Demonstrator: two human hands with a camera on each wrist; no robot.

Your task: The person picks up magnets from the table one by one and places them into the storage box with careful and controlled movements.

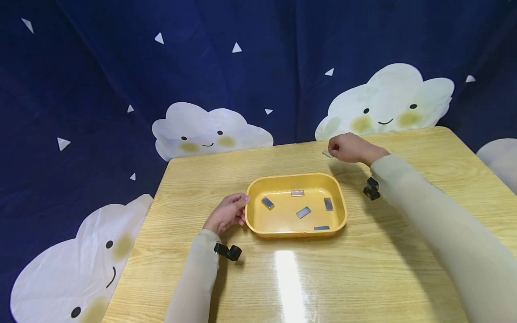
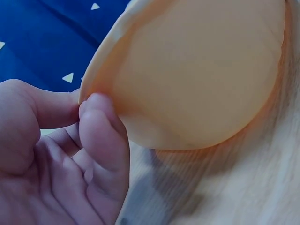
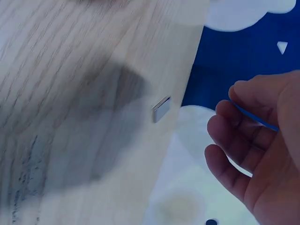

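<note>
A yellow plastic tray (image 1: pixel 258 233) stands on the table with several small grey rectangular blocks inside, such as one grey block (image 1: pixel 304 212) near its middle. My left hand (image 1: pixel 228 213) pinches the tray's left rim between thumb and fingers; the left wrist view shows this grip (image 2: pixel 98 117) up close. Behind the tray, at the table's far edge, lies another small rectangular block (image 3: pixel 161 109), pale on its face. Above and beside that block is my right hand (image 1: pixel 351 148), fingers loosely bent. In the right wrist view the fingers are apart from the block and hold nothing.
The wooden table (image 1: pixel 194 179) ends just behind the far block. A dark blue curtain (image 1: pixel 242 80) with white clouds and triangles hangs behind it. Each wrist wears a black camera mount, such as the right mount (image 1: pixel 371 188). Light glares off the table's front.
</note>
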